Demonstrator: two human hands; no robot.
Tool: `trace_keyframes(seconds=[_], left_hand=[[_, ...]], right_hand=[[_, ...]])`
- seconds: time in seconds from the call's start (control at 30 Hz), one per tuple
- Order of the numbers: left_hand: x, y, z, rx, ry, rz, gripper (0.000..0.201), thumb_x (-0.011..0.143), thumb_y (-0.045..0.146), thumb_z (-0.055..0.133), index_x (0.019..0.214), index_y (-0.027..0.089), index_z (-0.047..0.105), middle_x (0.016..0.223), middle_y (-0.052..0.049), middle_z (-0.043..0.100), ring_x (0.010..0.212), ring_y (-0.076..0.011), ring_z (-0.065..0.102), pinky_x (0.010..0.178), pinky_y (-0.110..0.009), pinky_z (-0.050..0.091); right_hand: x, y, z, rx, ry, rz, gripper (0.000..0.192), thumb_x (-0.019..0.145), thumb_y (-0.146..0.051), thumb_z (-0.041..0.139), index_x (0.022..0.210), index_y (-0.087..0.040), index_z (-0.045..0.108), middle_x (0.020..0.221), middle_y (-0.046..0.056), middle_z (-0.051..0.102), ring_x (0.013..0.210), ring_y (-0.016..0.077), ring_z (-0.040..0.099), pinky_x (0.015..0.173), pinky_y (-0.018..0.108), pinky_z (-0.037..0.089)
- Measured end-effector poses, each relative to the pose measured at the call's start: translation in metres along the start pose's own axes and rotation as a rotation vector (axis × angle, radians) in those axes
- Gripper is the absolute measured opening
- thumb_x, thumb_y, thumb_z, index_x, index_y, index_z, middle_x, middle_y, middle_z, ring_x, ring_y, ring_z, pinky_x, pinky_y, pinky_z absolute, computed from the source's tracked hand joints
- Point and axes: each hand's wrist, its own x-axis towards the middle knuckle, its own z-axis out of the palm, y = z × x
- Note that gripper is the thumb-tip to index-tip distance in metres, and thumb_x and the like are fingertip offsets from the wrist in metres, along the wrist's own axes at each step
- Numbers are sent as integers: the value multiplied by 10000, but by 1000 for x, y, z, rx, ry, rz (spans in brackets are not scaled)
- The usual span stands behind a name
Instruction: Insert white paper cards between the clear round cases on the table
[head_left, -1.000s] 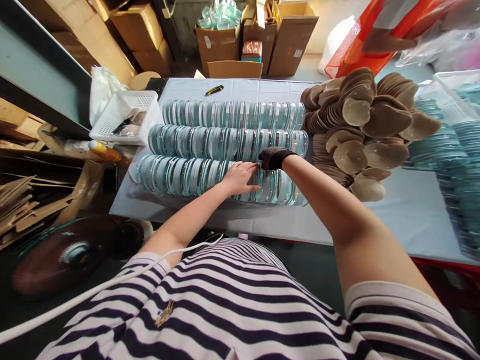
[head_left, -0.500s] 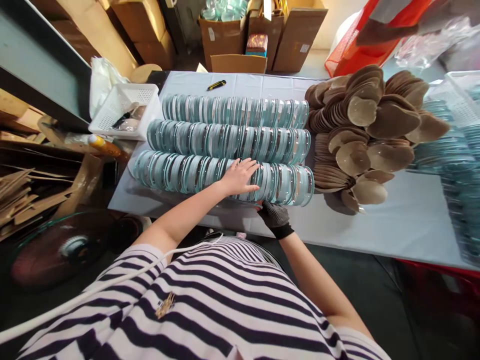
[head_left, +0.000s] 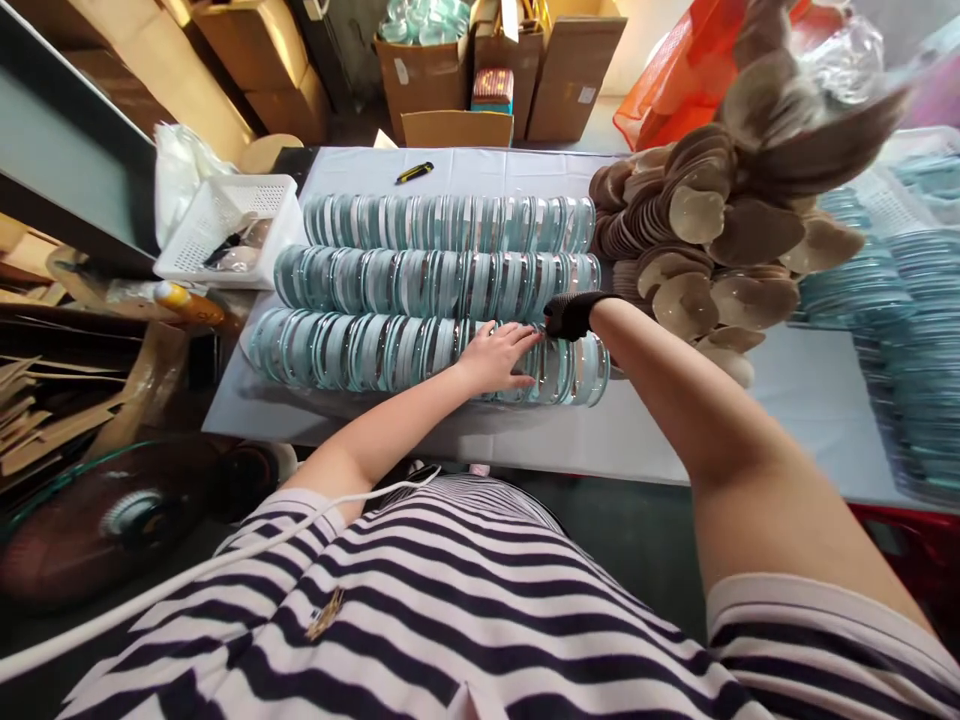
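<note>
Both hands, left [head_left: 499,357] and gloved right [head_left: 571,313], cover nearest glass-disc row [head_left: 360,350].

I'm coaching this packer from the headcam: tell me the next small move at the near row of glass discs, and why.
Probably press the discs together between both hands. The bare left hand lies flat on the near row of glass discs, and the gloved right hand touches that row's top further right, so they bracket a short section standing on edge.

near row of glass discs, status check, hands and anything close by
Left hand flat on near row of glass discs, bare. Right hand, black glove, at the row's right end, grip hidden. Brown disc pile just right.
</note>
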Motion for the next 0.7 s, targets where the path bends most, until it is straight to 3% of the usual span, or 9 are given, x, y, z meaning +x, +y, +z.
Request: trace_keyframes(seconds=[0.13,0.23,0.3,0.37,0.43,0.57,0.63,0.7], left_hand=[[0,1,-1,11,-1,-3,810,864,659,492,1525,221,325,1572,-83,362,1449,-302,286,1196,-531,175],[0,1,-2,1,-3,-5,819,853,650,520,1522,216,336,1562,-102,375,1444,-312,290,1195,-530,175],[0,1,-2,-14,4,-13,811,844,630,550,1518,228,342,1555,-101,384,1439,-308,302,1194,-528,183],[0,1,-2,-33,16,-21,793,842,617,563,1511,249,349,1550,-89,395,1433,-295,318,1194,-524,190],[0,2,-2,-46,24,-22,786,843,619,562,1509,263,345,1549,-73,401,1432,-284,325,1196,-519,188],[-2,3,-1,-48,20,-24,793,848,621,550,1515,254,330,1557,-69,391,1446,-280,303,1206,-512,161],[-4,2,-2,-49,13,-27,785,856,611,545,1517,253,322,1562,-71,382,1454,-277,291,1210,-511,147],[-5,2,-5,-51,-6,-31,771,862,599,547,1517,260,322,1573,-72,365,1468,-280,268,1212,-519,136]], right_hand=[[-2,-11,-5,-125,-17,-43,210,808,-157,621,995,-103,700,752,68,668,712,169,633,718,290,482],[-13,-14,-4,-288,170,-93,263,822,-193,609,1050,-111,712,981,157,705,930,257,661,830,365,483],[-31,-13,12,-301,332,-105,296,867,-245,558,1099,-138,706,1063,184,699,1006,293,654,846,389,477],[-53,-12,47,-243,449,-103,324,908,-285,488,1130,-177,697,1043,173,710,985,290,666,814,371,478],[-69,-11,96,-161,517,-72,339,926,-314,448,1132,-207,694,990,152,724,916,277,683,759,340,473],[-65,-19,200,38,558,-11,383,964,-315,378,1105,-195,713,996,159,732,873,269,688,719,326,463],[-52,-24,233,110,576,-13,390,972,-308,373,1112,-184,716,1022,162,729,902,262,684,734,321,462],[-47,-23,245,158,604,-33,391,976,-339,384,1095,-182,723,1006,148,734,900,244,682,736,301,457]])
